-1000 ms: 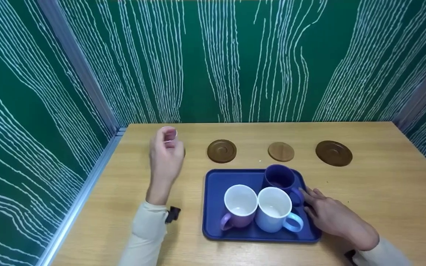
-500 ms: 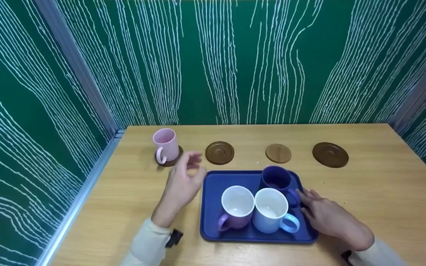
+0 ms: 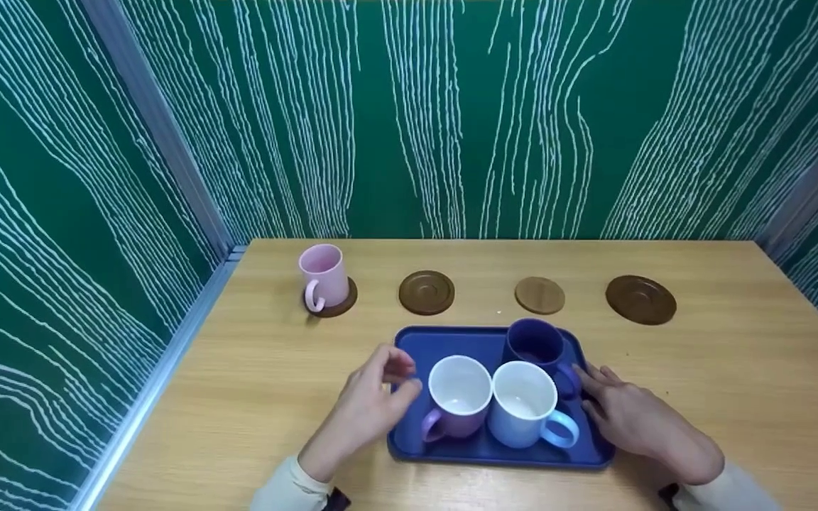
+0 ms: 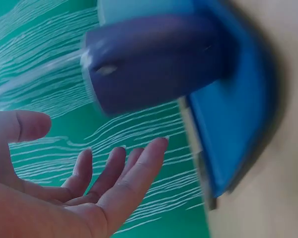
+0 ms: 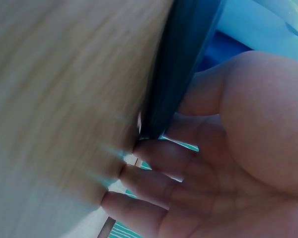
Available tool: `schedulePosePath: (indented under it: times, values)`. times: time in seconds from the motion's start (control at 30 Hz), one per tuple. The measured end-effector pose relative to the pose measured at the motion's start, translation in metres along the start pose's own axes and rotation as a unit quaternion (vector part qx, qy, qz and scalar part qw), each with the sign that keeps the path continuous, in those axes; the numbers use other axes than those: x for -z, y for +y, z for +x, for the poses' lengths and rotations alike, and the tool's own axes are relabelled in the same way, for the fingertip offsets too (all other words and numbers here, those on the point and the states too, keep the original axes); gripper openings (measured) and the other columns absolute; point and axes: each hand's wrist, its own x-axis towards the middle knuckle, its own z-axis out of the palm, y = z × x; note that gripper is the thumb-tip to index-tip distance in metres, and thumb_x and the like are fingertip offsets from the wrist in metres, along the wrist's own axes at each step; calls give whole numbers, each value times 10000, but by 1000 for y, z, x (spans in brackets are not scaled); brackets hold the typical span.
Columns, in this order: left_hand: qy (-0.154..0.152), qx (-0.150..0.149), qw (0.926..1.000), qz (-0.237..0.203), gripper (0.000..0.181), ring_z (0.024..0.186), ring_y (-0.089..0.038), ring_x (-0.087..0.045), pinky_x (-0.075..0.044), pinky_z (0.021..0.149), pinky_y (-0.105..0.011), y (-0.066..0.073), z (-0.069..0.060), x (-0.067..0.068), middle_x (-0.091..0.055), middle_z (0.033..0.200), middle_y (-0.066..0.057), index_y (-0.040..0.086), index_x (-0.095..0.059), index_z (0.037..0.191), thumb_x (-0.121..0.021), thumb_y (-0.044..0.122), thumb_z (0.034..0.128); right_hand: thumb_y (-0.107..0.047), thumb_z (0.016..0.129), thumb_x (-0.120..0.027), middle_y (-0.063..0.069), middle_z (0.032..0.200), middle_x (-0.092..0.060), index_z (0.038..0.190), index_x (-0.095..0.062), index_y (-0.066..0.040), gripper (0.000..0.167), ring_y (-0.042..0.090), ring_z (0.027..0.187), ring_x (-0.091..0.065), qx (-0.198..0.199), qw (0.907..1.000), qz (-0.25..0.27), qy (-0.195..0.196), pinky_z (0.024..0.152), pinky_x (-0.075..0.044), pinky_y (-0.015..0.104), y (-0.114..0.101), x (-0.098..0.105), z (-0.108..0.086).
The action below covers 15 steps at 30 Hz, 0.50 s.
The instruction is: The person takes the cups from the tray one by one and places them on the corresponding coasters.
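Observation:
My left hand [image 3: 373, 397] hovers over the left edge of the blue tray [image 3: 423, 342], fingers spread apart and holding nothing. Just right of it stands a purple mug [image 3: 462, 424], its handle turned toward the front left; the left wrist view shows a gap between the fingers and this mug [image 4: 154, 62]. Against the tray's right rim rests my right hand [image 3: 633, 419], its fingers extended. A light blue mug [image 3: 515, 428] and a dark blue mug [image 3: 515, 348] share the tray. In the right wrist view, the thumb touches the tray's side [image 5: 176, 64].
A pink mug [image 3: 327, 280] stands on a dark round coaster [image 3: 345, 304] at the back left. Behind the tray lie a brown coaster [image 3: 427, 292], a lighter wooden coaster [image 3: 540, 295] and another brown coaster [image 3: 640, 299]. A green patterned wall [image 3: 409, 128] rises behind the table.
My left hand has let go of the pink mug, leaving it on its coaster, and moved right and nearer to the purple mug. My right hand has stayed at the tray's rim.

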Motion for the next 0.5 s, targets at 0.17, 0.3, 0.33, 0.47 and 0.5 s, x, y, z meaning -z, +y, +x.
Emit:
schedulePosePath:
  times: [0.17,0.3,0.33,0.47,0.5]
  values:
    - [-213,25,9997,-70,267,996,-181,-684,-558,949,-447,-9,-8,-6,-678,1080,-67,67,-604,1131,-705,216,934,-201,1024,-605,329,1530,-446,1501,-499,28,540,584,1371,-431,-129,9999,13,-87,1023,-431,710,0,0,-1]
    - [-458,123,9986,-219,292,950,-155,-683,-572,903,-382,-13,-14,-9,-670,1021,-30,70,-615,1101,-740,268,927,-188,1020,-607,342,1512,-459,1489,-508,43,532,590,1365,-432,-121,9999,22,-65,1030,-425,708,-1,-1,-3]
    - [-513,159,9982,-262,302,943,-152,-686,-573,890,-363,-14,-16,-9,-673,1014,-24,71,-619,1097,-751,279,923,-187,1019,-609,346,1508,-461,1486,-509,46,532,591,1362,-435,-104,9999,16,-50,1027,-427,709,-1,-1,-3]
    - [-667,435,9962,-361,329,933,-139,-697,-566,863,-309,-15,-18,-10,-700,982,8,93,-647,1078,-784,342,913,-188,1017,-611,353,1501,-465,1482,-512,51,532,591,1358,-441,-55,10000,-5,13,1025,-429,711,-2,-1,-1]
    - [-713,511,9955,-356,332,933,-135,-697,-564,853,-299,-15,-19,-10,-706,979,18,103,-658,1072,-790,360,909,-190,1018,-611,352,1502,-464,1484,-511,49,533,588,1361,-441,-57,10000,-4,17,1025,-430,709,-2,-1,-1]
